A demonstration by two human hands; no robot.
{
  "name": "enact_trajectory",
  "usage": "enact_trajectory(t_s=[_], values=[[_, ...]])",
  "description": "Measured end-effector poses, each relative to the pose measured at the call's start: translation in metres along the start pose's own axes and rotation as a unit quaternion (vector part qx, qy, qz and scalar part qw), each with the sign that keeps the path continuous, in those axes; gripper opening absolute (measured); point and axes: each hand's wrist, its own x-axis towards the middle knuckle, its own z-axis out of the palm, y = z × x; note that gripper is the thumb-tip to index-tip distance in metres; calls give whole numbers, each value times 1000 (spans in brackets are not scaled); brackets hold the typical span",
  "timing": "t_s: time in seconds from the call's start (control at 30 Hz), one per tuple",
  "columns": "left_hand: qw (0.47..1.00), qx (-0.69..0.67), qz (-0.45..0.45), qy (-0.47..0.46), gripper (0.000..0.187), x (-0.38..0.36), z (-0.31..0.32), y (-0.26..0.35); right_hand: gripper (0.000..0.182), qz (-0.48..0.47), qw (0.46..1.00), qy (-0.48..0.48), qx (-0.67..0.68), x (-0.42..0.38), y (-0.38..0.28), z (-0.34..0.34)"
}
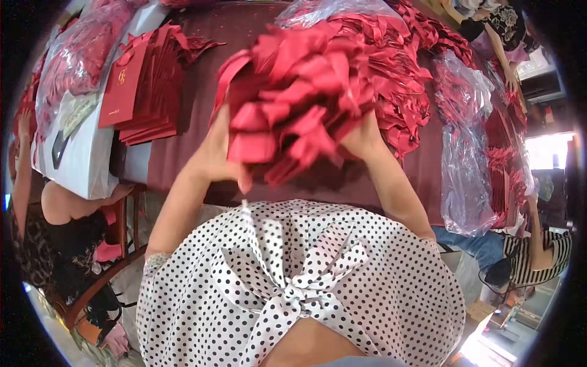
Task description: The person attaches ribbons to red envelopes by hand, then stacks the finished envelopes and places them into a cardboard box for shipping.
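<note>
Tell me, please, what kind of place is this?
Probably a small hand-assembly workshop: both hands, left and right, grip a bundle of red paper pieces; stacked red bags and co-workers surround the table.

- A stack of dark red folded cards [150, 92] is lying on the table [202, 122] at the far left.
- Clear plastic bags [465, 177] are trailing along the right side.
- A heap of red pieces [422, 37] is spreading at the far right.
- A seated person [55, 232] is leaning at the left.
</note>
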Motion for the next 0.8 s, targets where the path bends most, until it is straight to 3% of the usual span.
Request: enact_trajectory(t_s=[0.03,0.13,0.2,0.27,0.3,0.33,0.37,0.4,0.43,0.47,0.57,0.63,0.67,0.73,0.8], values=[[999,-27,24,19,135,11,-2,5,59,-8,1000,10,-24,7,-2,0],[986,123,108,-28,150,4,-16,11,53,17,1000,-7,22,3,-3,1],[979,176,93,-39,142,-12,-6,22,48,60,994,-42,81,-13,-3,4],[984,164,63,-15,135,-22,5,18,49,20,995,-75,-56,-28,4,2],[985,155,70,4,124,-26,8,-3,51,-52,977,-73,-192,-28,-10,4],[986,146,77,23,113,-30,10,-23,57,-26,998,-6,-55,-28,-10,11],[986,138,85,43,103,-34,13,-44,62,-60,994,-27,-86,-26,-14,8],[989,131,53,36,109,-31,14,-39,67,-91,988,-48,-117,-26,-20,6],[992,124,21,29,116,-28,15,-35,72,66,986,-33,148,-25,-23,7],[993,117,-10,23,124,-26,16,-30,71,60,980,-9,188,-26,-24,8],[999,49,-1,9,137,-17,22,-38,48,11,976,116,182,-22,-11,22],[998,59,16,16,132,-3,28,-31,40,32,974,160,159,-29,4,35],[997,64,24,20,129,3,31,-28,42,51,947,186,255,-34,26,43],[988,-117,93,36,119,15,37,-11,46,61,895,219,384,-28,22,47],[964,-205,148,79,113,23,46,1,47,93,933,200,285,-27,26,39]])
